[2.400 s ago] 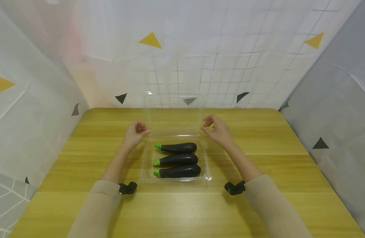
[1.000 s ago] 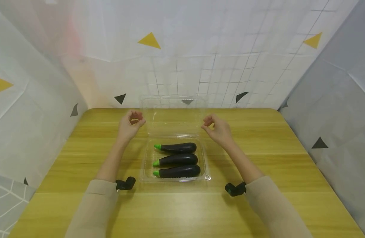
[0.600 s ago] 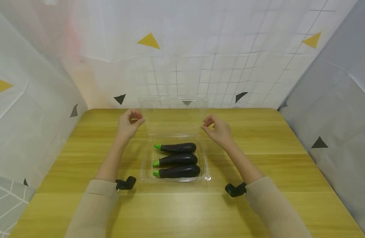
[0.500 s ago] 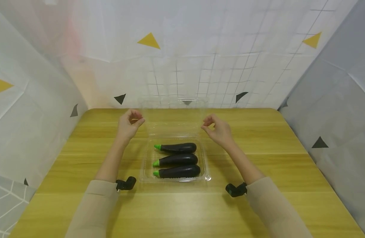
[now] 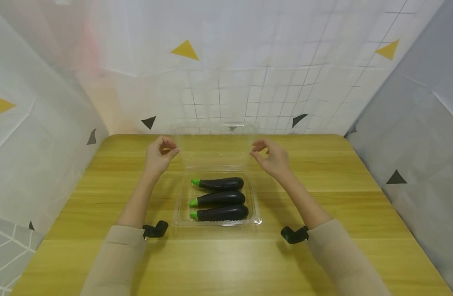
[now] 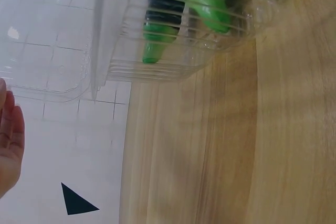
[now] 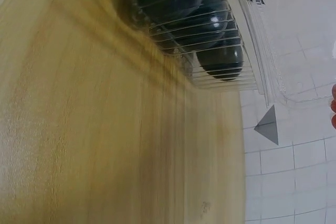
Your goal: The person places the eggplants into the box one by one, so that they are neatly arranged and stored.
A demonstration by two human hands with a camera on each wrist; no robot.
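Observation:
A clear plastic clamshell box (image 5: 177, 205) stands on the table with its lid (image 5: 217, 142) raised and leaning back. Three dark toy-like eggplants lie side by side in its base, green ends to the left: a back one (image 5: 222, 183), a middle one (image 5: 222, 198) and a front one (image 5: 224, 213). My left hand (image 5: 159, 156) pinches the lid's left edge with thumb and fingertips. Across from it, my right hand (image 5: 273, 158) does the same at the right edge. Each wrist view shows only fingertips, left (image 6: 13, 124) and right (image 7: 334, 106), right at the lid's rim.
The wooden table (image 5: 226, 263) has its back edge just behind the lid. White sheeting (image 5: 226, 74) with triangles and grid lines rises at the back and both sides. A black wrist camera sits on each sleeve, left (image 5: 156, 229) and right (image 5: 294, 235).
The lid has tilted further back. My left hand has moved up and to the left from its place near the hinge; my right hand has shifted only slightly. The eggplants have stayed put.

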